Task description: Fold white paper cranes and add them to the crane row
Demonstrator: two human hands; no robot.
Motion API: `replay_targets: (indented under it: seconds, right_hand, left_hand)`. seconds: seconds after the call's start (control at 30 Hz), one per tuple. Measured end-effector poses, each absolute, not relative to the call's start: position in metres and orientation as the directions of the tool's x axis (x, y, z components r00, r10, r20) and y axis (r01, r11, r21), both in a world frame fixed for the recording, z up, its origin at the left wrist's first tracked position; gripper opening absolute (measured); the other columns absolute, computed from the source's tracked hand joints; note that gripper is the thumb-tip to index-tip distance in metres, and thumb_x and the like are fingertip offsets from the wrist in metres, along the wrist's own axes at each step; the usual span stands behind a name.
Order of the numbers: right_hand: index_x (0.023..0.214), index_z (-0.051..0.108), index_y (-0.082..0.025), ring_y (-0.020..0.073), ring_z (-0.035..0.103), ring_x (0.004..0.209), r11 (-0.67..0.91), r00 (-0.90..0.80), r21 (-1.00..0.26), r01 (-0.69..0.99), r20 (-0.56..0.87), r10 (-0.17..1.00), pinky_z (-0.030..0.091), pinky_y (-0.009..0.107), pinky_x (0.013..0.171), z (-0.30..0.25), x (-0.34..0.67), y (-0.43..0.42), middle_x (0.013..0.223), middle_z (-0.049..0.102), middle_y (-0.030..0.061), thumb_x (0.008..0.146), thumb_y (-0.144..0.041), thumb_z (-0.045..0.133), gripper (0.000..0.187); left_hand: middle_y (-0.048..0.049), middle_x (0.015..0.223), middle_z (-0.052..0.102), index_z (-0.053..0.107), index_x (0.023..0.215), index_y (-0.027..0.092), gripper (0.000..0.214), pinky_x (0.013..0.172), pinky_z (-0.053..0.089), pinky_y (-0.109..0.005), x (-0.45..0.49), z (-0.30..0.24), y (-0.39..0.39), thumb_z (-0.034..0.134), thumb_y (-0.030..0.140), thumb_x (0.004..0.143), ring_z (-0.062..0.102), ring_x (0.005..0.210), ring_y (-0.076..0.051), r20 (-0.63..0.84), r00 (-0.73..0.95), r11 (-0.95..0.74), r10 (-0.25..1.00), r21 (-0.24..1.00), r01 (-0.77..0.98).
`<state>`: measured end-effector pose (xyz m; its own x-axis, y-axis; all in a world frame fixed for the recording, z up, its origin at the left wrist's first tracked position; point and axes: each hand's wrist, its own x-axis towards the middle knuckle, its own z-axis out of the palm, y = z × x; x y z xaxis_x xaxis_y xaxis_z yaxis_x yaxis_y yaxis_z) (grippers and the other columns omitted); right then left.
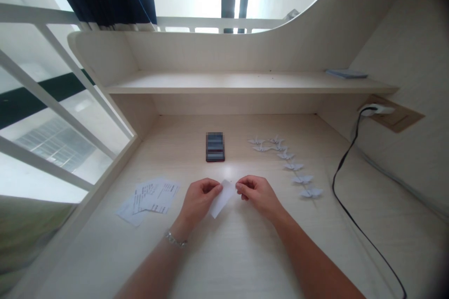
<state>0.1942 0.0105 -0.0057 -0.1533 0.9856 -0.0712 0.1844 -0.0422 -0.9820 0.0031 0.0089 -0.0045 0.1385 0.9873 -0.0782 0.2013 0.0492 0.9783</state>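
A small piece of white paper (pixel 222 200) is held slightly tilted above the desk in front of me. My left hand (pixel 198 198) is closed, pinching the paper's upper left side between thumb and fingers. At the paper's right corner, my right hand (pixel 257 194) is closed too, thumb against forefinger; its fingertips touch or nearly touch the edge. To the right, several folded white paper cranes (pixel 293 167) stand in a curved line. Left of my hands, printed paper sheets (pixel 156 196) lie overlapping.
A phone (pixel 215 147) with a blurred screen lies behind my hands. A black cable (pixel 338 168) runs from a wall socket (pixel 396 114) down the desk's right side. Above the desk back is a shelf (pixel 228 81) with a thin flat item (pixel 346 74). Metal rails (pixel 52 103) border the left.
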Motion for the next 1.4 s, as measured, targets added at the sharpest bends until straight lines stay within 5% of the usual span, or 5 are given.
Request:
replay_targets:
  seconds: [0.17,0.3,0.5,0.77,1.4]
  right_hand:
    - [0.082,0.064,-0.015,0.0098,0.044,0.034,-0.116,-0.003,-0.964,0.239,-0.121,0.993,0.033,0.021,0.035,-0.009,0.207,0.016,0.041,0.051,-0.0029,0.080,-0.043,0.048,0.032]
    - [0.096,0.064,-0.018,0.0164,0.064,0.073,-0.058,-0.056,-0.982,0.182,-0.069,0.996,0.048,0.023,0.051,-0.010,0.206,0.014,0.089,0.068,0.0086,0.079,-0.034,0.051,0.027]
    - [0.110,0.059,-0.020,0.0184,0.062,0.089,-0.032,-0.108,-0.989,0.141,-0.047,0.993,0.051,0.026,0.060,-0.007,0.197,0.009,0.111,0.061,0.0106,0.081,-0.040,0.051,0.036]
    - [0.081,0.062,-0.014,0.0110,0.057,0.052,-0.143,-0.254,-0.990,-0.010,-0.135,0.958,0.046,0.024,0.052,-0.004,0.185,0.002,0.060,0.061,0.0007,0.072,-0.039,0.063,0.027]
    - [0.077,0.065,-0.013,0.0117,0.058,0.052,-0.203,-0.297,-0.978,-0.050,-0.179,0.938,0.045,0.024,0.051,-0.001,0.188,0.001,0.058,0.063,0.0012,0.064,-0.028,0.068,0.019]
  left_hand:
    - [-0.0064,0.074,0.068,0.067,0.081,0.014,0.031,0.050,0.041,-0.022,0.000,-0.007,0.009,0.064,0.042,0.069,0.059,0.063,-0.015,-0.088,0.002,0.086,0.996,0.981,0.173]
    - [-0.0058,0.075,0.069,0.068,0.082,0.014,0.031,0.051,0.042,-0.022,0.001,-0.006,0.008,0.064,0.042,0.068,0.059,0.063,-0.015,-0.091,-0.011,0.091,0.996,0.985,0.149]
    - [-0.0050,0.075,0.069,0.068,0.083,0.015,0.029,0.051,0.042,-0.021,0.004,-0.005,0.005,0.065,0.040,0.069,0.060,0.063,-0.014,-0.084,0.005,0.082,0.996,0.986,0.148]
    - [-0.0075,0.081,0.070,0.067,0.083,0.014,0.026,0.057,0.046,-0.024,0.009,-0.003,0.001,0.064,0.037,0.070,0.062,0.067,-0.017,-0.106,0.121,0.097,0.987,0.992,0.084]
    - [-0.0062,0.077,0.069,0.068,0.082,0.015,0.023,0.055,0.043,-0.024,0.008,0.001,-0.002,0.065,0.033,0.069,0.060,0.065,-0.016,-0.151,0.248,0.145,0.957,0.988,0.046]
